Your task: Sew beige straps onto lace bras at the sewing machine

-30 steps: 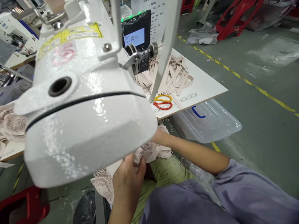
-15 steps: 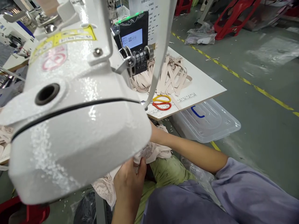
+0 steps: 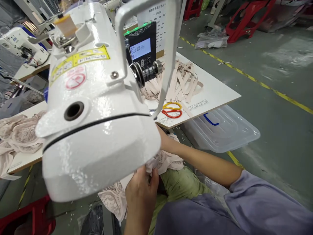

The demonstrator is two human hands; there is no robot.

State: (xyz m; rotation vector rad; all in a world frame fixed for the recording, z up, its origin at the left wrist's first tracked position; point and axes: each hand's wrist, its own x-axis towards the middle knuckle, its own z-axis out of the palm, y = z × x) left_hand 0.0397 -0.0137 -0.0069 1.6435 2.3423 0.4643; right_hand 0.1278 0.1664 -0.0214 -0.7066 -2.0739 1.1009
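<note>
One left grip (image 3: 141,189) pinches ruffled beige lace (image 3: 169,162); hidden right grip: cannot tell.

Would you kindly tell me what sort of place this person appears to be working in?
Most likely a garment sewing workshop: a white sewing machine fills the foreground, another machine stands off to the left, and the left hand holds beige lace fabric.

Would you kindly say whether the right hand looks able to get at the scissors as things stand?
Probably yes: the scissors lie largely uncovered near the edge of the tabletop, close to the right forearm. The hand is hidden behind the sewing machine, so whether it is free cannot be told.
</note>
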